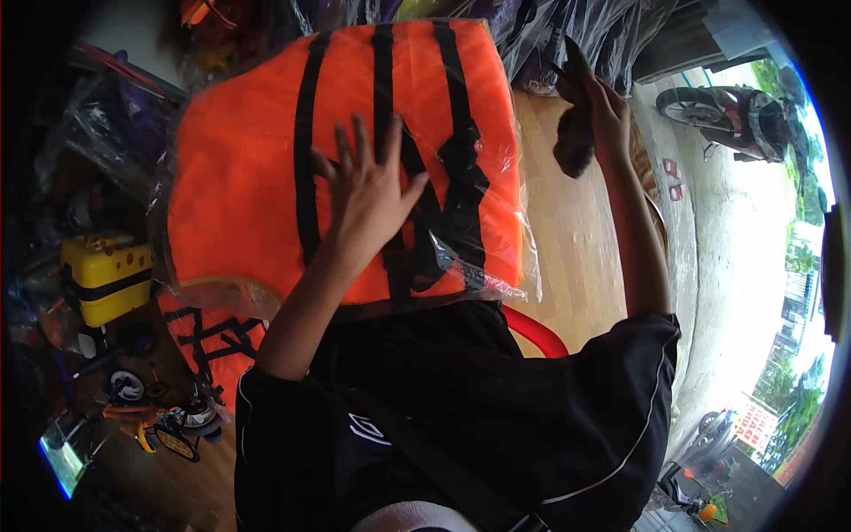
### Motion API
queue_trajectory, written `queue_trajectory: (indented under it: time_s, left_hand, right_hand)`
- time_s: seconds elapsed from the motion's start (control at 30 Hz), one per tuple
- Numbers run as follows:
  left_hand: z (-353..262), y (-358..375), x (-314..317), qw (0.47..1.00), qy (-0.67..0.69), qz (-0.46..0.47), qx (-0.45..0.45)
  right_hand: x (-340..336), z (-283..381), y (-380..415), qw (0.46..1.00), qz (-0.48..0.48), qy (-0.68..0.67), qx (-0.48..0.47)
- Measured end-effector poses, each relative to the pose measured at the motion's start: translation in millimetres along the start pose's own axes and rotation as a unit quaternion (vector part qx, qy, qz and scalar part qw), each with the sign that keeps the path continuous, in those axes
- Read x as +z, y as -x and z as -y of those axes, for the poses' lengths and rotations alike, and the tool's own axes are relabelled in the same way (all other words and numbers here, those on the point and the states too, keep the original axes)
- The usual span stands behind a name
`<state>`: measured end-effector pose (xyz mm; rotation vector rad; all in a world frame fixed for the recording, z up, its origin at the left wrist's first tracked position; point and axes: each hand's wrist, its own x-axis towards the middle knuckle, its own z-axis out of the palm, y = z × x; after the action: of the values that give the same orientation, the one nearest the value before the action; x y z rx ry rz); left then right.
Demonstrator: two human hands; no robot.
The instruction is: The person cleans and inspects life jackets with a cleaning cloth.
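Observation:
In front of my body lies a bright orange life jacket [239,151] with black straps, wrapped in a clear plastic bag [532,266]. My left hand [363,191] is over its middle, back of the hand up, fingers spread across the straps and holding nothing. Off to the right, beyond the jacket's edge, my right hand [607,115] is raised edge-on with its fingers stretched out. Beside its palm shows a dark brown, fuzzy-looking thing [574,146]; I cannot tell if the hand touches it.
A second orange jacket [222,346] sits below left, near a yellow case [106,275] and small wheeled toys [168,426]. Plastic-wrapped goods [585,27] line the back. A red curved edge [536,330] shows near my lap. Outside at right stands a motorbike [736,115].

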<state>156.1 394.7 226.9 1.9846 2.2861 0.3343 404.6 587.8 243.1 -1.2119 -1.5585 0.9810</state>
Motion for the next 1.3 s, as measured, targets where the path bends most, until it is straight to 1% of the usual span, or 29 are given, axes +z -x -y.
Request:
queue_trajectory:
  time_s: [0.03,0.07,0.1,0.13,0.17,0.2,0.23,0.27,0.33,0.37,0.43,0.47,0.53,0.63,0.77,0.83,0.87,0.93,0.97,1.07,1.13,1.23,1.3]
  left_hand:
    - [-12.3,-5.0,2.0,0.997,0.034,-0.046,0.046]
    - [-22.7,-11.5,8.0,0.994,0.051,-0.058,0.076]
    - [-30.2,-16.3,14.6,0.994,0.043,-0.056,0.081]
    - [-33.3,-21.0,21.8,0.994,0.036,-0.054,0.086]
    - [-32.4,-22.6,30.7,0.994,0.031,-0.062,0.087]
    - [-31.0,-21.0,40.1,0.997,0.017,-0.04,0.064]
    - [-30.5,-19.4,44.6,0.999,0.005,-0.017,0.041]
    - [-30.7,-18.3,44.3,0.999,0.0,-0.021,0.043]
    - [-30.2,-14.1,43.4,0.999,-0.018,-0.027,0.025]
    - [-29.9,-14.0,44.2,0.999,-0.016,-0.031,0.021]
    - [-28.3,-13.7,47.4,0.999,-0.018,-0.035,0.017]
    - [-27.9,-14.0,48.2,0.999,-0.015,-0.038,0.014]
    - [-27.3,-13.7,47.4,0.999,-0.018,-0.033,0.012]
    - [-26.8,-12.7,47.5,0.999,-0.018,-0.029,0.012]
    - [-26.3,-12.3,47.9,0.999,0.0,-0.031,0.019]
    - [-27.6,-12.7,48.6,0.999,0.002,-0.033,0.019]
    - [-27.6,-13.3,48.5,0.999,0.003,-0.035,0.021]
    - [-27.5,-13.4,48.4,0.999,0.003,-0.035,0.022]
    - [-27.7,-13.4,48.7,0.999,0.003,-0.035,0.023]
    - [-27.4,-13.2,48.6,0.999,0.002,-0.033,0.026]
    - [-27.4,-13.0,48.7,0.999,0.002,-0.033,0.027]
    - [-27.6,-12.6,48.1,0.999,0.001,-0.034,0.026]
    - [-27.2,-12.9,47.9,0.999,0.001,-0.034,0.024]
  right_hand:
    - [13.0,-0.6,-13.3,0.999,0.023,0.002,0.047]
    - [34.0,1.5,-21.5,0.997,0.029,-0.051,0.055]
    - [45.1,-26.6,-46.6,0.996,0.054,-0.053,0.04]
    - [66.9,-23.1,-51.8,0.992,0.056,-0.104,0.046]
    - [83.3,-35.4,-65.5,0.993,0.08,-0.079,-0.037]
    - [95.6,-37.2,-72.9,0.983,0.072,0.055,-0.161]
    - [112.4,-78.5,-93.8,0.971,0.056,0.18,-0.147]
    - [122.6,-94.1,-94.2,0.971,0.052,0.176,-0.152]
    - [142.4,-102.7,-88.4,0.933,0.157,0.292,-0.142]
    - [142.2,-102.2,-87.4,0.934,0.155,0.288,-0.144]
    - [136.3,-100.5,-80.5,0.956,0.249,0.117,-0.099]
    - [132.5,-89.3,-72.0,0.956,0.251,0.116,-0.099]
    - [120.7,-68.6,-53.0,0.957,0.274,0.089,0.011]
    - [109.2,-67.8,-37.2,0.957,0.275,0.082,0.038]
    - [96.6,-56.8,-12.7,0.959,0.267,0.083,0.045]
    - [91.0,-57.2,-2.0,0.964,0.224,0.144,0.021]
    - [88.4,-54.4,5.6,0.963,0.224,0.145,0.021]
    - [81.4,-48.1,22.9,0.957,0.188,0.219,-0.005]
    - [78.9,-45.4,28.4,0.957,0.188,0.22,-0.004]
    - [73.2,-35.4,43.1,0.957,0.178,0.228,0.024]
    - [70.5,-27.9,52.2,0.951,0.168,0.248,0.075]
    - [63.9,-35.2,67.2,0.961,0.142,0.228,0.067]
    - [57.6,-31.9,72.8,0.958,0.141,0.242,0.064]
